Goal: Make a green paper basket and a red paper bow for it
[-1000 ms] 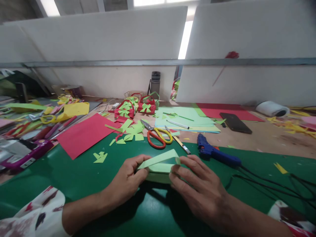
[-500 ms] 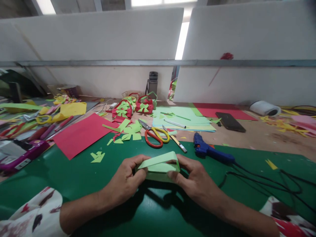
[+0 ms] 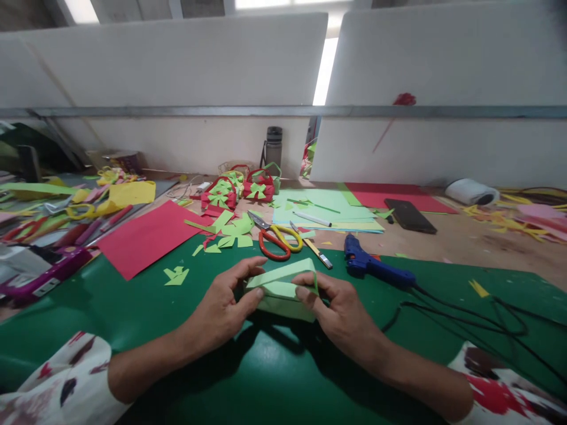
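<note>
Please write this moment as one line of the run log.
Left hand: holds green box, left end | Right hand: holds its right end | Beyond: scissors, knife, glue gun | Beneath: green mat

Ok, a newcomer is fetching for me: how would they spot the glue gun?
Start from the green mat. Near its far edge, right of the red-and-yellow scissors and beyond the folded pale-green paper, lies the glue gun. Unlike its neighbours, it's deep blue with a black cord trailing from one end.
</note>
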Tool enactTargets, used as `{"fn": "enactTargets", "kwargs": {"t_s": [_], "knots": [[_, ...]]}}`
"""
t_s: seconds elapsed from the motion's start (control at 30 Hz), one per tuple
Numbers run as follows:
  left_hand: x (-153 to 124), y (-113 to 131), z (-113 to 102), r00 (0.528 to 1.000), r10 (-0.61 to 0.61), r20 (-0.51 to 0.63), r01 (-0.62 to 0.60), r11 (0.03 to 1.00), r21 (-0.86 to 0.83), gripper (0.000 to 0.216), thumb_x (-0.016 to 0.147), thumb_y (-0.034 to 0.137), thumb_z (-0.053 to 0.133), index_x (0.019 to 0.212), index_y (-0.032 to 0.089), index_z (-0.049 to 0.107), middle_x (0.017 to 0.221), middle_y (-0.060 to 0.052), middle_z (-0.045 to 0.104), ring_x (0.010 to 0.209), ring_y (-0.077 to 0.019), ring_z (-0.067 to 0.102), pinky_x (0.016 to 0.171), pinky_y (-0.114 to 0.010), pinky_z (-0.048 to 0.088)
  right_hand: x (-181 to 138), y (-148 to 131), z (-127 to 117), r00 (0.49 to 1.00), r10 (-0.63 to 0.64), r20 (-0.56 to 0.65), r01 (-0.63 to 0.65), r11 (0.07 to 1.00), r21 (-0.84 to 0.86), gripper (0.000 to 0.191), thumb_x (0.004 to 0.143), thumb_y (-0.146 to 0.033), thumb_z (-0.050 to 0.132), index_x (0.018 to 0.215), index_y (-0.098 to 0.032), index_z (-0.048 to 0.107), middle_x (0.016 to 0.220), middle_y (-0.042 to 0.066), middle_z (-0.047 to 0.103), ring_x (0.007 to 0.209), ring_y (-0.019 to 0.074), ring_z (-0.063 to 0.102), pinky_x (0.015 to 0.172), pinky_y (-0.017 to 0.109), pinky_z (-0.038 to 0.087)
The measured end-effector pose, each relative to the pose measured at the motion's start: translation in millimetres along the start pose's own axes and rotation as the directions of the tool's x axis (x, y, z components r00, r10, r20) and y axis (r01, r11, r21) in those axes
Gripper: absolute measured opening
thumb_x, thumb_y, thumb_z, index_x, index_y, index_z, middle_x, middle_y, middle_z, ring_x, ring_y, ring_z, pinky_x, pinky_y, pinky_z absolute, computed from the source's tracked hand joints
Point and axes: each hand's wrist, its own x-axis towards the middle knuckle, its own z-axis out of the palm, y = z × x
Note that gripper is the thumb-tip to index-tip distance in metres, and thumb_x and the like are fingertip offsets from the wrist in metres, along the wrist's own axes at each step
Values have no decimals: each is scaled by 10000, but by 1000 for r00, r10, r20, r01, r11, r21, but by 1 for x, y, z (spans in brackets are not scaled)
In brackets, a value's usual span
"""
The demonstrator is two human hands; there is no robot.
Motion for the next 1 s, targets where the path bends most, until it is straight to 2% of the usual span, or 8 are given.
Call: {"fn": "enactTargets", "kwargs": {"t_s": [0.07, 0.17, 0.27, 0.33, 0.47, 0.63, 0.8, 1.0], "knots": [[-1, -1, -5, 1000, -12, -13, 12, 999, -33, 380, 828, 283, 513, 1192, 172, 501, 1078, -69, 596, 913, -179, 578, 760, -261, 467, 0, 2, 0, 1000, -19, -13, 19, 1000, -24, 199, 863, -304, 472, 826, -181, 624, 684, -13, 602, 620, 136, 524, 575, 243, 394], [-5, -1, -13, 992, -34, -123, 24, 996, -81, 344, 827, 304, 530, 1141, 164, 517, 1045, -74, 612, 922, -183, 586, 758, -273, 475, 2, 7, 1, 998, -18, -58, 17, 1000, -25, 207, 852, -320, 489, 849, -180, 640, 674, -12, 610, 597, 134, 527, 550, 237, 400], [-9, -2, -20, 970, -125, -210, 88, 981, -176, 268, 823, 330, 544, 1024, 153, 536, 963, -69, 626, 831, -172, 610, 651, -254, 484, 5, 12, 2, 995, 22, -99, -20, 1000, 19, 242, 844, -359, 498, 871, -172, 650, 637, -14, 589, 557, 129, 505, 512, 236, 404], [-11, -3, -21, 963, -204, -178, 159, 958, -240, 234, 823, 346, 545, 948, 148, 547, 885, -57, 631, 714, -151, 610, 559, -236, 465, 8, 15, 2, 991, 65, -115, -56, 995, 82, 272, 832, -384, 503, 897, -164, 650, 632, -12, 581, 552, 130, 501, 504, 238, 413], [-7, -1, -17, 959, -275, -63, 248, 929, -275, 207, 797, 340, 561, 828, 136, 580, 761, -39, 629, 613, -123, 579, 510, -216, 432, 11, 17, 1, 978, 117, -173, -88, 982, 167, 319, 805, -409, 524, 948, -151, 645, 670, 2, 600, 596, 146, 532, 519, 248, 439], [11, 6, -7, 945, -314, -92, 292, 936, -197, 260, 736, 355, 587, 850, 126, 633, 585, 7, 557, 516, -97, 493, 480, -202, 388, 12, 17, -5, 961, 101, -258, -61, 986, 157, 350, 800, -418, 539, 979, -137, 647, 683, 12, 622, 571, 143, 526, 504, 250, 435], [29, 11, -3, 936, -330, -122, 308, 936, -171, 338, 719, 359, 576, 923, 107, 672, 620, -7, 573, 555, -115, 502, 509, -224, 387, 16, 23, -11, 946, 98, -308, -52, 987, 153, 378, 797, -427, 537, 995, -122, 640, 659, 11, 623, 539, 144, 526, 489, 254, 440], [40, 8, 1, 932, -359, -59, 331, 904, -271, 355, 715, 363, 589, 926, 88, 666, 702, -47, 614, 652, -141, 558, 538, -223, 393, 19, 31, -13, 943, 71, -326, -15, 985, 171, 332, 812, -399, 535, 1000, -147, 640, 765, 42, 692, 675, 193, 625, 599, 287, 510]]}}
